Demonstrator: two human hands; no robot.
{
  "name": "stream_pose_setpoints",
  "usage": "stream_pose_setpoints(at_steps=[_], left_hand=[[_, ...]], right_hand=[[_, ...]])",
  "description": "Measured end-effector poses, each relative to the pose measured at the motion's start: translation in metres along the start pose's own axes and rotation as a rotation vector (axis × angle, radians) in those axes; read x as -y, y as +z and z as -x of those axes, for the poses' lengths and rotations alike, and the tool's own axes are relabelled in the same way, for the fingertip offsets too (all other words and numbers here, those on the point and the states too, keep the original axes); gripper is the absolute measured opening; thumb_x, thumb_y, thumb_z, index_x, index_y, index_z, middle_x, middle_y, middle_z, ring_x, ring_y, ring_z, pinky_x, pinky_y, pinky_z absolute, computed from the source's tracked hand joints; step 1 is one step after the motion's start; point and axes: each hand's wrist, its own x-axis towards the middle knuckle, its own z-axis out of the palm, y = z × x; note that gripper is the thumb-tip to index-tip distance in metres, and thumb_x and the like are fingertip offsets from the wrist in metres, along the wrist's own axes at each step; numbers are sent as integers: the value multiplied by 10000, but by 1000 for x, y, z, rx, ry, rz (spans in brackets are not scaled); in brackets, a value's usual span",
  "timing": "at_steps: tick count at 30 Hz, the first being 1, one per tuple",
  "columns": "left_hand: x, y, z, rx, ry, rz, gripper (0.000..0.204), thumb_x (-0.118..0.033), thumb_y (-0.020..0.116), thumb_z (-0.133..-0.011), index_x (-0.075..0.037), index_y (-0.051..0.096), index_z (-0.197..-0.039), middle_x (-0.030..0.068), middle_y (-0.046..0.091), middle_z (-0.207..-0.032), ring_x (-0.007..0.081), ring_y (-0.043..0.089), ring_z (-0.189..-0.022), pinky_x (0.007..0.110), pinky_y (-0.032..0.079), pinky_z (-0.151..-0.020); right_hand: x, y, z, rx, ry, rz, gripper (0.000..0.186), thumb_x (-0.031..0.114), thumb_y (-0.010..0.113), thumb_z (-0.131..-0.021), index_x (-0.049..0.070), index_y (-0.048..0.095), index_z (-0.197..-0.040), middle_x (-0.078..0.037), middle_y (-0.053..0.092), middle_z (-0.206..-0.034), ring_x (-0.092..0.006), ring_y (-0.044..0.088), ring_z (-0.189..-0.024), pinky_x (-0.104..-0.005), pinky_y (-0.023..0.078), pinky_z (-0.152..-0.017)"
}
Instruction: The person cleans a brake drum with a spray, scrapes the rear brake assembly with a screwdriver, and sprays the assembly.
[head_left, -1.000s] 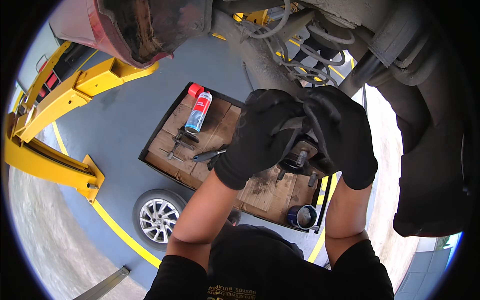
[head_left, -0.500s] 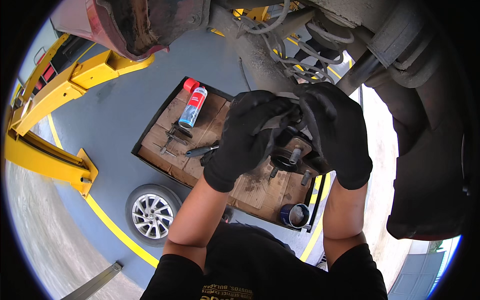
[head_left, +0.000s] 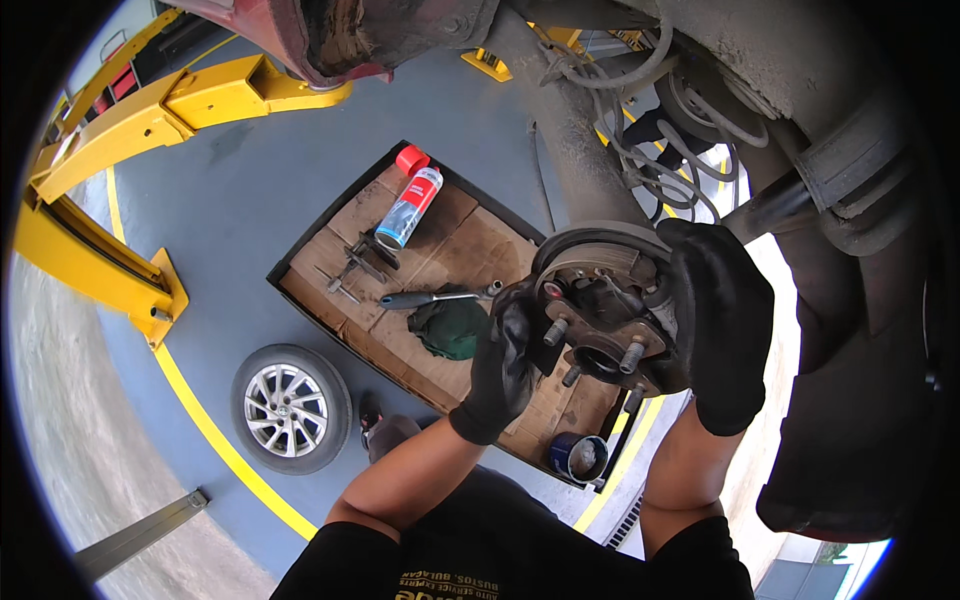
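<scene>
A drum brake assembly [head_left: 605, 275] hangs exposed at the end of a grey axle beam [head_left: 590, 160], with a curved brake shoe along its upper side. In its middle sits a rusty wheel hub [head_left: 625, 350] with several threaded studs pointing toward me. My left hand [head_left: 503, 365], black-gloved, is at the assembly's lower left with fingers curled; what they pinch, if anything, is hidden. Around the right edge of the assembly wraps my right hand [head_left: 722, 325], also black-gloved. Its fingertips are partly hidden behind the rim.
Below is a cardboard-lined tray [head_left: 340, 345] holding a spray can [head_left: 410, 208], a dark metal tool [head_left: 357, 265], a ratchet [head_left: 430, 298], a dark green cloth [head_left: 447, 330] and an open tin [head_left: 578, 457]. A wheel [head_left: 292, 408] lies left. Yellow lift arm [head_left: 190, 110] and coil spring [head_left: 690, 130] stand farther off.
Both hands were close together over the top of the brake assembly. The left has moved down to its lower left, the right sits along its right side, and the shoe is uncovered. My view has shifted.
</scene>
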Motion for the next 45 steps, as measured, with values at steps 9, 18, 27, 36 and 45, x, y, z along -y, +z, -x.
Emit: stream_pose_setpoints(at_steps=[9,18,27,36,45], left_hand=[[8,-11,-5,-24,114,-115,385,-115,523,-1048,-19,464,-1417,124,560,-1320,181,585,-1176,321,496,-987],[-7,5,-9,70,243,-481,304,-79,478,-1063,-7,519,-1356,113,592,-1249,167,602,-1080,292,494,-924],[-29,16,-33,184,217,-540,266,-75,519,-1048,16,579,-1291,82,627,-1197,160,633,-1034,306,507,-918],[-45,30,-44,210,373,-1049,429,-54,682,-788,-73,670,-1217,123,624,-1180,342,599,-1084,435,475,-932],[-38,47,-39,183,488,-1164,396,-16,649,-819,-47,682,-1213,131,669,-1099,338,608,-1100,411,482,-933]], right_hand=[[3,1,3,4,130,-73,158,6,626,-929,-37,677,-1073,-192,704,-1040,-364,694,-911,-380,545,-826],[0,2,1,-18,-2,-73,151,24,632,-920,-44,664,-1051,-201,697,-1052,-386,682,-933,-397,544,-831],[2,-3,2,1,59,-91,178,60,626,-949,-15,681,-1101,-183,696,-1027,-340,694,-923,-373,532,-821],[6,-8,3,-19,147,-239,168,57,603,-974,-27,685,-1094,-196,695,-1025,-310,698,-890,-366,527,-797],[-7,-6,-2,-23,27,-230,193,7,599,-945,-32,679,-1117,-199,696,-1034,-319,699,-894,-370,530,-812]])
